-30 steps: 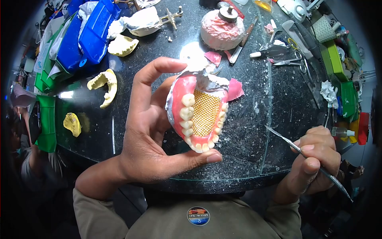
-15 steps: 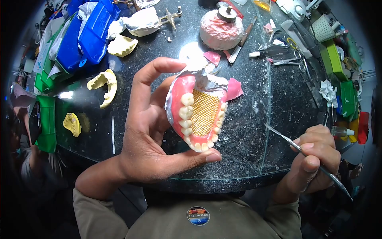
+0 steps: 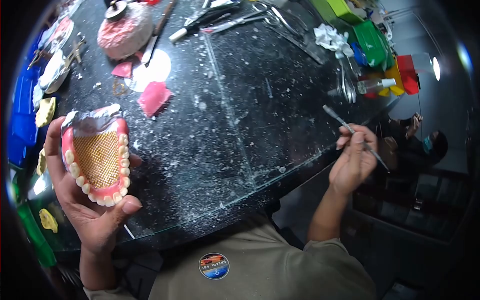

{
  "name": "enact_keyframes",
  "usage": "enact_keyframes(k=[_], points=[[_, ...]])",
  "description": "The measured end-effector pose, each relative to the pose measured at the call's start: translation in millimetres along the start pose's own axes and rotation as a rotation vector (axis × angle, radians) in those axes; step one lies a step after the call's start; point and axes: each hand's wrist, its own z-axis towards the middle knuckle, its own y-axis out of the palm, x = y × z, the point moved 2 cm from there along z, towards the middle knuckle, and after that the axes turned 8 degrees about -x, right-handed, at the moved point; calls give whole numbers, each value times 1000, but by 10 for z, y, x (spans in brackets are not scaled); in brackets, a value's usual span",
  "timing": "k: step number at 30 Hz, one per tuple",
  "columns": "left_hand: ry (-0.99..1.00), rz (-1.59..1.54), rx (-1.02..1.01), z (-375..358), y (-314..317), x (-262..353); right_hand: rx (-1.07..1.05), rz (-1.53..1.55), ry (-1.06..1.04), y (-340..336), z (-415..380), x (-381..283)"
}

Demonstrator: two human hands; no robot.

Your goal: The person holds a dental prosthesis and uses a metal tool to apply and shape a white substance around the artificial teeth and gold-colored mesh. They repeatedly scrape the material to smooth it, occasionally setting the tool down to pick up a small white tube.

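Observation:
At the left, my left hand [image 3: 89, 217] grips a dental cast bearing an upper denture [image 3: 97, 160], thumb on the front teeth and fingers around the far side. The denture has pink gum wax, cream teeth and a gold mesh palate facing up; grey-white cast shows at its back edge. My right hand [image 3: 354, 162], past the table's front edge at the right, pinches a thin metal wax carver [image 3: 341, 118] like a pen. The carver's flat tip points up and left, well apart from the denture.
A pink wax piece [image 3: 154, 98] lies on the dusty dark table [image 3: 200, 150]. Behind it are a pink-and-white round plaster block [image 3: 125, 31] and a knife [image 3: 159, 35]. Scissors [image 3: 240, 22], crumpled tissue [image 3: 332, 41] and a green bin [image 3: 372, 45] stand farther right. Another person [image 3: 437, 142] is at far right.
The view has swung to the right, so the table items appear farther left. Both hands keep their holds; the denture and the carver are now farther apart in view.

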Motion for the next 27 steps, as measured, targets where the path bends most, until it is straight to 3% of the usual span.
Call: enact_keyframes(k=[3, 22, 27], points=[[-23, 32, -47, -22, -4, -38, 47, 25, 108, -65, -205, 123], [10, 131, -45, -47, 76, 37, 9, -43, 55, 45, -204, 163], [-15, 20, -104, -51, 40, 42, 1, -44, 74, 71, -195, 124]])
